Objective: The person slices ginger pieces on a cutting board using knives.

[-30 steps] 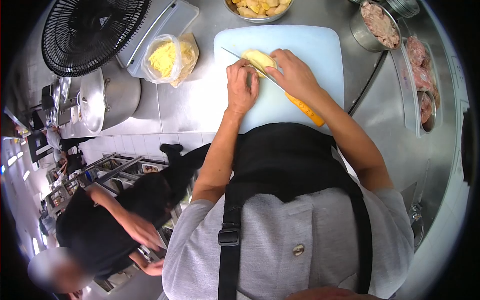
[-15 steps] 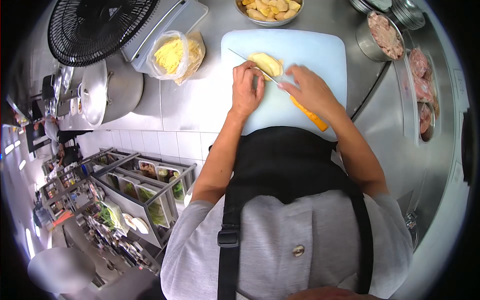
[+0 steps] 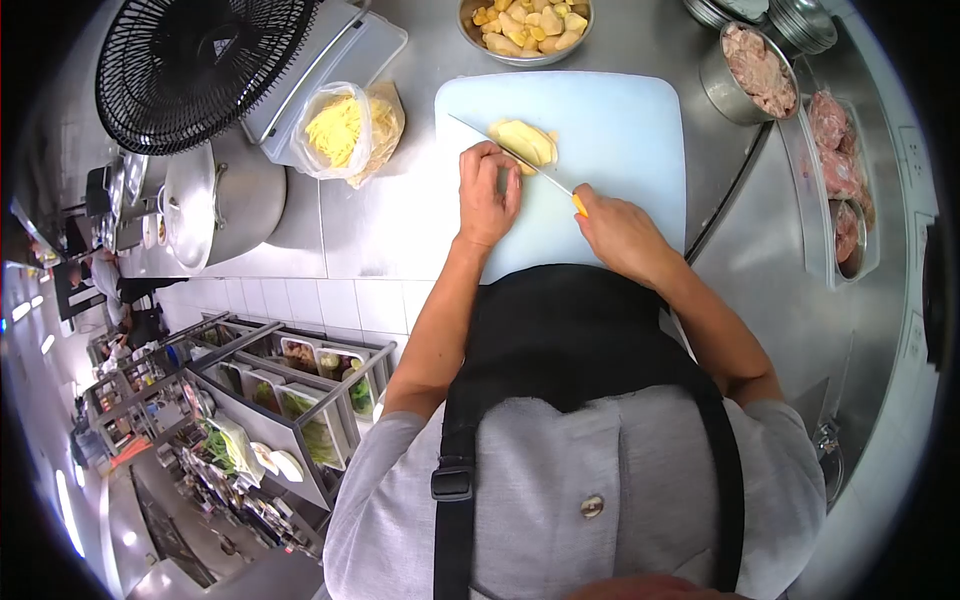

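Observation:
A pale blue cutting board (image 3: 620, 130) lies in front of me, with pale yellow slices (image 3: 527, 141) stacked near its upper left. My right hand (image 3: 622, 235) grips the yellow handle of a long knife (image 3: 555, 182), whose blade slants up to the left along the near side of the slices. My left hand (image 3: 488, 192) rests on the board with fingers curled, its fingertips at the blade and the near edge of the slices. Whether those fingers pinch a slice is too small to tell.
Beyond the board stands a bowl of peeled yellow pieces (image 3: 525, 28). To the left are a bag of yellow shreds (image 3: 338, 132), a large pot (image 3: 245, 205) and a black fan (image 3: 205, 65). At right stand a pot of meat (image 3: 755, 70) and a tray of meat (image 3: 815, 235).
My right hand has gone from the slices, where its fingers were spread, down to the knife handle and closed on it. The other person at the left has left the view.

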{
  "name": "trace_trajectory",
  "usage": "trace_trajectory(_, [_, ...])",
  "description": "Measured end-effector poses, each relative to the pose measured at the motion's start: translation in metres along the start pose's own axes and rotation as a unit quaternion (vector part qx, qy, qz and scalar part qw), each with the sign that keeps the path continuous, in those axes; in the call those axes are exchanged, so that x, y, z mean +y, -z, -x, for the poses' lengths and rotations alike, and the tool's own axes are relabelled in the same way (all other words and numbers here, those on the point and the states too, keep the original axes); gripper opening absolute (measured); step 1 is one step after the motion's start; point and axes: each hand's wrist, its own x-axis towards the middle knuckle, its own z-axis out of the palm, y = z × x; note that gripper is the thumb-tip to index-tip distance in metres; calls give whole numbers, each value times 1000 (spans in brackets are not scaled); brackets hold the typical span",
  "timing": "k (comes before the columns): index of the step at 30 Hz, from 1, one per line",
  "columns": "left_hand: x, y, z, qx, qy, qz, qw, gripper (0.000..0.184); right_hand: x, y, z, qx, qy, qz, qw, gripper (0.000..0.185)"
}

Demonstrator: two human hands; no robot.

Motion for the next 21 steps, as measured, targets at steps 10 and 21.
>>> trace_trajectory(10, [-4,-2,0,4,7,10,1000,17,-11,26,14,12,1,-12,1000,22])
trace_trajectory(21, [-5,-3,2,-9,25,22,999,19,-4,30,38,22,21,-15,999,24])
